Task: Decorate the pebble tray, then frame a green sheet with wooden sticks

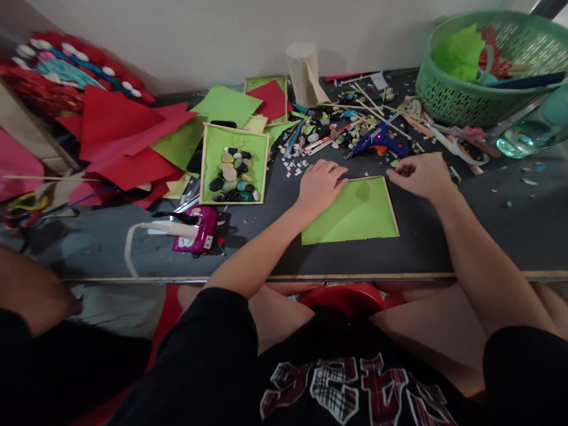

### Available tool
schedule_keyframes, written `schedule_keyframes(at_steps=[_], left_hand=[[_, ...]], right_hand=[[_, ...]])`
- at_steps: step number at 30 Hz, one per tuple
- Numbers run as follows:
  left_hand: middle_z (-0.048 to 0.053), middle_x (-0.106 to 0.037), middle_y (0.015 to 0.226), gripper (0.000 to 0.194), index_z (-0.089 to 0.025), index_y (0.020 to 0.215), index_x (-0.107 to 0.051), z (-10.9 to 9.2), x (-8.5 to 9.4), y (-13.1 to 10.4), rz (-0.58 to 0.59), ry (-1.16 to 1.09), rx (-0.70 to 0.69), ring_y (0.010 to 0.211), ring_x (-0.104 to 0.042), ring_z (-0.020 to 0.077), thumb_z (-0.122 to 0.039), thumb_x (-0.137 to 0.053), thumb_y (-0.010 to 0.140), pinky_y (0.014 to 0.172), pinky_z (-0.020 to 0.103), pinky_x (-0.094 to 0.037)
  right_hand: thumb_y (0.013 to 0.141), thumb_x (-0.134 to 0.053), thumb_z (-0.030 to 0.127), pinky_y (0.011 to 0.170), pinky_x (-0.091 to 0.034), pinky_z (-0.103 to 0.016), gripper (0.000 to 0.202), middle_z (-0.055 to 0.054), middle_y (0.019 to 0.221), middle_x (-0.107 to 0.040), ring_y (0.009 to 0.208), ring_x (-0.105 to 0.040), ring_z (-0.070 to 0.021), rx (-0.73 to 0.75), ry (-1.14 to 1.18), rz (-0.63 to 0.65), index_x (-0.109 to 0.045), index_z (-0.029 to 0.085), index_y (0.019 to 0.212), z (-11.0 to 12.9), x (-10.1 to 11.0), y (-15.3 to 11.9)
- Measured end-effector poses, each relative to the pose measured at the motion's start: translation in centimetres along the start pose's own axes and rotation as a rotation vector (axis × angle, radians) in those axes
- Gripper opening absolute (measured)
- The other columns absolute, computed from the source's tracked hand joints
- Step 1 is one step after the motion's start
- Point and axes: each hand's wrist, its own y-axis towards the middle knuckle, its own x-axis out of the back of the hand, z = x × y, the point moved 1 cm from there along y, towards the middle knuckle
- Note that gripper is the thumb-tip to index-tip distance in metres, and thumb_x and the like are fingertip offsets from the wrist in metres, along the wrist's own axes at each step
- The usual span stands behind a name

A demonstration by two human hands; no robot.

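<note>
A light green sheet of paper [355, 216] lies on the dark table before me, with thin wooden sticks along its top and right edges. My left hand [320, 184] rests on the sheet's upper left part, fingers stretched out and holding nothing. Just off the top right corner is my right hand [421, 174], its fingers curled in and pressed together; anything inside them is hidden. Behind that hand lies a blue glue gun [384, 141] among sticks and pebbles. To the left stands a finished-looking green panel [235, 139] framed in sticks, with stacked stones on it.
A purple power strip [195, 231] with a white plug and cord sits front left. Red paper sheets [128, 136] pile up behind it. A green basket [474, 89], a water bottle [532, 127] and a paper roll [304, 74] stand at the back. Another person's arm [35, 290] is at left.
</note>
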Motion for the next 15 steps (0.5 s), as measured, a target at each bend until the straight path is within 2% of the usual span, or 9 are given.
schedule_keyframes(at_steps=[3, 5, 12, 15], left_hand=[[0.011, -0.076, 0.111, 0.025, -0.017, 0.110, -0.078, 0.6, 0.0, 0.3, 0.075, 0.018, 0.022, 0.114, -0.065, 0.0270, -0.030, -0.058, 0.102, 0.096, 0.041, -0.055], [0.009, -0.077, 0.108, 0.025, -0.018, 0.105, -0.078, 0.5, -0.1, 0.4, 0.085, 0.016, 0.013, 0.111, -0.065, 0.0262, -0.028, -0.056, 0.103, 0.093, 0.040, -0.056], [0.010, -0.077, 0.108, 0.024, -0.015, 0.107, -0.078, -0.6, -0.1, 0.5, 0.099, 0.015, 0.045, 0.112, -0.065, 0.0263, -0.023, -0.056, 0.103, 0.095, 0.039, -0.056], [0.010, -0.077, 0.108, 0.023, -0.016, 0.106, -0.078, -0.7, -0.2, 0.5, 0.094, 0.008, 0.058, 0.113, -0.065, 0.0260, -0.022, -0.056, 0.102, 0.096, 0.039, -0.056]], right_hand=[[0.076, -0.075, 0.050, 0.068, -0.048, -0.036, 0.031, -0.003, 0.062, -0.070, 0.067, -0.068, -0.0219, 0.024, 0.002, 0.278, -0.071, 0.023, 0.062, 0.3, 0.3, 0.1], [0.074, -0.078, 0.052, 0.067, -0.047, -0.035, 0.031, -0.003, 0.064, -0.071, 0.067, -0.069, -0.0212, 0.028, 0.026, 0.360, -0.073, 0.024, 0.065, 0.4, 0.4, 0.1], [0.074, -0.076, 0.067, 0.064, -0.046, -0.035, 0.043, -0.005, 0.068, -0.074, 0.066, -0.067, -0.0210, -0.003, 0.058, 0.418, -0.081, 0.024, 0.075, 0.1, 0.1, 0.4], [0.074, -0.075, 0.068, 0.062, -0.044, -0.034, 0.045, -0.005, 0.068, -0.074, 0.065, -0.067, -0.0206, -0.002, 0.048, 0.451, -0.081, 0.024, 0.077, 0.1, 0.3, 0.5]])
